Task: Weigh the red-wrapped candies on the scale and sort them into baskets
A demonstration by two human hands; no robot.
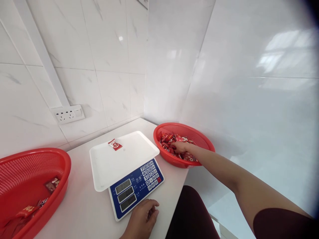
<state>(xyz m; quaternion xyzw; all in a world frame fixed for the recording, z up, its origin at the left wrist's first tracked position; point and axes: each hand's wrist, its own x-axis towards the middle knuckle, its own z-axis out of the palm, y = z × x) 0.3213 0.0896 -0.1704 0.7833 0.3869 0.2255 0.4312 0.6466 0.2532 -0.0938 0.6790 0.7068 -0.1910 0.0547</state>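
My right hand (179,146) reaches into the right red plastic basket (171,161), its fingers bent and pinched at a small red packet among several others (165,137). The fingertips are partly hidden by the packets. My left hand (146,215) rests on the table by the front edge of a blue and white digital scale (138,189), fingers loosely curled and apart, with nothing in it. On the scale's white tray (134,149) lies one red and white packet (115,144), near the back left.
Another red basket (65,176) stands at the left, with a few red packets (27,212) inside. The white table (82,212) meets a tiled wall with a power socket (68,114). A glossy panel wall rises at the right, and my knee (194,212) is below the table's edge.
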